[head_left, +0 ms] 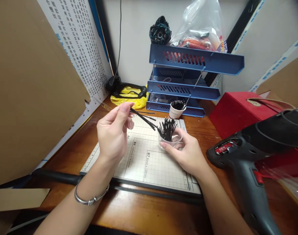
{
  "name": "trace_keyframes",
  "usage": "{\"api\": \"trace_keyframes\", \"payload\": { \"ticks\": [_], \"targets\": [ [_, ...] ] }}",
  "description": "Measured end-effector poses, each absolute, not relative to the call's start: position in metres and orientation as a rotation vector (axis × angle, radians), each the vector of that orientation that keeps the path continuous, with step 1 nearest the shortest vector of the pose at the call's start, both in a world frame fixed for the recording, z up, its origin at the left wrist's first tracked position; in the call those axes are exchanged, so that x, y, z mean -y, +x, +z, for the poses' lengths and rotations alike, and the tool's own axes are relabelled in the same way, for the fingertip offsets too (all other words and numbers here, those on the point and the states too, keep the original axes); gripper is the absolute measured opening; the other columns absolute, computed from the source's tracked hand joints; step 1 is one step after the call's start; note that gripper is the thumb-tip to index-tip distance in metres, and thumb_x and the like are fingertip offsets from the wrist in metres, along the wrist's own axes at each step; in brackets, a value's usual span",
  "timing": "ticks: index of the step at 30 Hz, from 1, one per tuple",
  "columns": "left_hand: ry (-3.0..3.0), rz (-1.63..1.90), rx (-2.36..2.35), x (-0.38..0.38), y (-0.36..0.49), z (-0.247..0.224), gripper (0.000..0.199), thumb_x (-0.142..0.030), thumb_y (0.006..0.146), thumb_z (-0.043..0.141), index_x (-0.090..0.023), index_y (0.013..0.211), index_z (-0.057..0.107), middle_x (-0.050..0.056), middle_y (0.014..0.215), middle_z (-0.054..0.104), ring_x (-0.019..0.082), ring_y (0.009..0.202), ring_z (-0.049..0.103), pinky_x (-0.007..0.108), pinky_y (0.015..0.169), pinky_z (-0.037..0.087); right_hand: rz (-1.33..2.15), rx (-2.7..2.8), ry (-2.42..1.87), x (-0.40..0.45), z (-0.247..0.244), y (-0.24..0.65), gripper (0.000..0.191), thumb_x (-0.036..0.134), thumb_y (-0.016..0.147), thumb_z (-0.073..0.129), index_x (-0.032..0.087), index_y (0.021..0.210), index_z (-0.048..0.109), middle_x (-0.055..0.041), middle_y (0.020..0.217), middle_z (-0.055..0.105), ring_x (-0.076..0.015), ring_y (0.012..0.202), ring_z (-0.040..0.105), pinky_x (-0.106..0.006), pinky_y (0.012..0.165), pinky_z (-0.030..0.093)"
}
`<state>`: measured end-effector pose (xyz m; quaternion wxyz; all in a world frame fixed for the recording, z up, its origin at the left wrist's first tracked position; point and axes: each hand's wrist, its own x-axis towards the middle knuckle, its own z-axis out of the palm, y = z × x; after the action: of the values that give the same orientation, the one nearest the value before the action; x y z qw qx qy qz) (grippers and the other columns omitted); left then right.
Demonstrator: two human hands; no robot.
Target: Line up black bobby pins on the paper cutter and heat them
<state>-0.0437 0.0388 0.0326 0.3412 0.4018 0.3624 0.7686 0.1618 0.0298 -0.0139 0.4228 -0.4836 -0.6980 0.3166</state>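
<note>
My left hand (114, 130) is closed, pinching a few thin black sticks (145, 120) that slant down to the right. Their lower ends reach the left side of a clear plastic cup (172, 143), which holds many short black sticks (167, 130) standing up. Fingers and thumb of my right hand (185, 150) are wrapped round that cup, above a cutting board with printed grid lines (139, 163). Behind it stands a white paper cup (175, 112) full of more black sticks.
A blue tiered tray (195, 60) stands at the back, beside a yellow bag (136, 102). At the right are a red box (232, 111) and a black power tool (247, 169). A black cutter arm (58, 175) lies along the board's front edge.
</note>
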Motion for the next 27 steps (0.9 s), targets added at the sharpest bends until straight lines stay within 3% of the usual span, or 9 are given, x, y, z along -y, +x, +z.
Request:
{"api": "trace_keyframes", "payload": {
  "ticks": [4, 9, 16, 21, 27],
  "targets": [
    [0.963, 2.042, -0.947, -0.042, -0.047, 0.038, 0.016, -0.042, 0.084, 0.082, -0.026, 0.084, 0.079, -0.002, 0.066, 0.063, 0.006, 0.050, 0.041, 0.021, 0.046, 0.036, 0.809, 1.694, -1.239, -0.032, -0.013, 0.167, 0.039, 0.046, 0.081, 0.082, 0.021, 0.110, 0.072, -0.0042, 0.081, 0.075, -0.0166, 0.058, 0.063, -0.030, 0.053, 0.052],
    [0.917, 1.858, -1.036, -0.036, -0.032, 0.028, 0.023, -0.043, 0.076, 0.087, -0.022, 0.083, 0.081, -0.001, 0.074, 0.067, 0.005, 0.051, 0.043, 0.019, 0.043, 0.034, 0.766, 1.476, -1.239, -0.042, -0.018, 0.186, 0.048, 0.049, 0.079, 0.084, 0.021, 0.116, 0.070, -0.0102, 0.106, 0.077, -0.0190, 0.071, 0.070, -0.030, 0.056, 0.055],
    [1.124, 1.358, -1.150, -0.024, -0.008, 0.005, 0.029, -0.047, 0.081, 0.083, -0.019, 0.089, 0.082, 0.005, 0.083, 0.078, 0.006, 0.046, 0.047, 0.021, 0.040, 0.039, 0.646, 1.284, -1.237, -0.049, -0.013, 0.207, 0.043, 0.049, 0.077, 0.086, 0.021, 0.106, 0.070, -0.0062, 0.092, 0.075, -0.0151, 0.063, 0.063, -0.026, 0.049, 0.049],
    [1.217, 1.106, -1.130, -0.022, -0.003, 0.004, 0.025, -0.040, 0.089, 0.075, -0.016, 0.096, 0.078, 0.008, 0.094, 0.080, 0.007, 0.050, 0.053, 0.019, 0.043, 0.042, 0.668, 1.282, -1.221, -0.048, -0.010, 0.203, 0.042, 0.049, 0.077, 0.085, 0.020, 0.104, 0.070, -0.0072, 0.088, 0.077, -0.0178, 0.065, 0.067, -0.028, 0.051, 0.050],
    [1.422, 0.857, -1.154, -0.024, -0.012, 0.013, 0.022, -0.038, 0.094, 0.067, -0.016, 0.093, 0.071, 0.006, 0.092, 0.077, 0.010, 0.060, 0.059, 0.020, 0.050, 0.048, 0.640, 1.381, -1.219, -0.049, -0.015, 0.199, 0.042, 0.049, 0.079, 0.083, 0.020, 0.106, 0.070, -0.0096, 0.101, 0.080, -0.0221, 0.078, 0.074, -0.034, 0.068, 0.058]
  ]
}}
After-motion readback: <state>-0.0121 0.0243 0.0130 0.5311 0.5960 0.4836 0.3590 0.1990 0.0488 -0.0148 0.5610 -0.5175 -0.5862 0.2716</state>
